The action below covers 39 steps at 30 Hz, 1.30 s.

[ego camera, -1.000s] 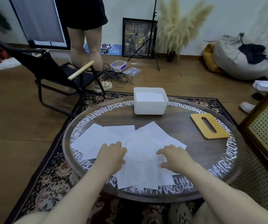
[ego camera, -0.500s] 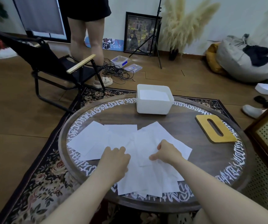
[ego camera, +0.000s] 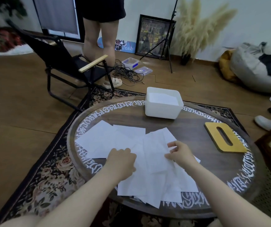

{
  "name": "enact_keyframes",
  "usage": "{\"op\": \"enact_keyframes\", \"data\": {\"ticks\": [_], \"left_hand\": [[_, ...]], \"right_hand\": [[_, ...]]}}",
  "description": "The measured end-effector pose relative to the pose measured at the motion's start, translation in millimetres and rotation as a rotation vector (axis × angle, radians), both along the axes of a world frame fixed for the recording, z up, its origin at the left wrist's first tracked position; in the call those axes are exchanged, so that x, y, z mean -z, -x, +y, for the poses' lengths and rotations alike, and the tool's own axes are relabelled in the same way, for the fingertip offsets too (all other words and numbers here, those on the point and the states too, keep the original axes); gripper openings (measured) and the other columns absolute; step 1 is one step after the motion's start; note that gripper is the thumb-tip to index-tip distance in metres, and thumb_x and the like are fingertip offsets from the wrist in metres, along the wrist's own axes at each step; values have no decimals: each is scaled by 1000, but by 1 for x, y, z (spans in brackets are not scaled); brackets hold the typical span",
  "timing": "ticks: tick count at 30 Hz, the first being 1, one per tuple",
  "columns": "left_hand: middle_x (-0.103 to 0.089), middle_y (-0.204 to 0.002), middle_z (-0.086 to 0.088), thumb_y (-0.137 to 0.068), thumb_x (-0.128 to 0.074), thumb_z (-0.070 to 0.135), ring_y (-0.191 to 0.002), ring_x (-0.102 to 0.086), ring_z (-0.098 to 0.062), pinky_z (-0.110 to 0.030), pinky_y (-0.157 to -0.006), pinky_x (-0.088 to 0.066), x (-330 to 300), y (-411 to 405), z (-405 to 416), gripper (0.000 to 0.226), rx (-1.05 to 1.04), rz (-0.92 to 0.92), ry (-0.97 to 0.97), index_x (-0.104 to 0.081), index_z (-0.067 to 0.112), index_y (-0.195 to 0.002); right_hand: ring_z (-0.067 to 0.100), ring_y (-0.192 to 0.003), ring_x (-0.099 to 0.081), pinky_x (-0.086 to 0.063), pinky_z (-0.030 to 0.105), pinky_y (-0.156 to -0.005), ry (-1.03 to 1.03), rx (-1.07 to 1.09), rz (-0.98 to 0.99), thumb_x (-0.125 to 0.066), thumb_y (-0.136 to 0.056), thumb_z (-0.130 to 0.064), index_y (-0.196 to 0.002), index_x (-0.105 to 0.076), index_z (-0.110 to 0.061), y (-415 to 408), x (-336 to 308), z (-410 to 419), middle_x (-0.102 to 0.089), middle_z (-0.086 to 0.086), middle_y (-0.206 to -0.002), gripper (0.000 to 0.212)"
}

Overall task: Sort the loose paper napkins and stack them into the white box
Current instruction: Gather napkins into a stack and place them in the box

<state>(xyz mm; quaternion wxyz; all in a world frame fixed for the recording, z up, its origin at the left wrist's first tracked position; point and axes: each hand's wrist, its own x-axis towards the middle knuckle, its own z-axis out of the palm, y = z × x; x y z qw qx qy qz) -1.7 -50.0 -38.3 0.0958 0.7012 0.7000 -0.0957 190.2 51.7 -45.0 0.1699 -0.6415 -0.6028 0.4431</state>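
Note:
Several loose white paper napkins (ego camera: 128, 141) lie overlapping across the near half of the round table (ego camera: 197, 131). My left hand (ego camera: 121, 162) rests flat on the pile, fingers pressing the napkins down. My right hand (ego camera: 179, 153) pinches the edge of one napkin (ego camera: 154, 149) near the pile's middle and lifts that edge a little. The white box (ego camera: 162, 110) stands at the table's far side with white napkins stacked inside.
A yellow wooden lid with a slot (ego camera: 224, 139) lies on the table's right. A black folding chair (ego camera: 69, 63) and a standing person's legs (ego camera: 100, 40) are beyond the table on the left. A tripod (ego camera: 167, 40), cables and a bean bag (ego camera: 255, 68) sit on the floor.
My right hand moved from the pile's right side toward its middle and pinched a napkin's edge, raising it. My left hand stayed pressed on the pile.

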Motion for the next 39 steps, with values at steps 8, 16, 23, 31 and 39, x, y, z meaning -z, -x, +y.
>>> {"op": "enact_keyframes", "data": {"ticks": [8,16,23,31,39], "left_hand": [[-56,-123,-1,-97,-35,54,-116,-52,-23,-38,-97,-36,-8,-12,10,49,-220,-307,-39,-50,20,-129],[-69,-105,-3,-88,-68,22,-89,-66,-19,-30,-71,-53,-9,-9,9,28,-861,-1536,-36,-61,14,-113],[-70,-86,-10,-86,-63,-1,-73,-64,-24,-31,-66,-52,-8,1,3,11,-903,-1482,-173,-67,10,-86],[-66,-81,-16,-85,-58,-5,-73,-60,-28,-41,-75,-51,-4,28,-8,16,-1036,-1421,-267,-64,6,-75],[-62,-78,-11,-89,-50,-7,-67,-56,-25,-30,-63,-47,-8,36,-13,20,-1072,-1390,-297,-59,6,-75]], "right_hand": [[6,-43,-43,-31,17,-45,2,-30,328,-64,-85,0,-77,-65,-14,1,-22,-17,-58,-1,-64,17],[11,-51,-43,-31,21,-51,163,-115,467,-63,-87,-2,-82,-65,-14,8,-23,-29,-58,-2,-68,14],[4,-58,-49,-42,17,-57,-88,-365,92,-68,-86,-15,-87,-64,-22,9,-13,-34,-62,-5,-78,8],[13,-113,-36,-38,30,-90,-329,-783,-586,-71,-75,-45,-131,-41,-33,-6,9,-43,-37,-8,-123,64],[13,-108,-36,-38,29,-87,-284,-784,-659,-68,-75,-35,-126,-40,-34,-28,0,-32,-37,-9,-120,58]]}}
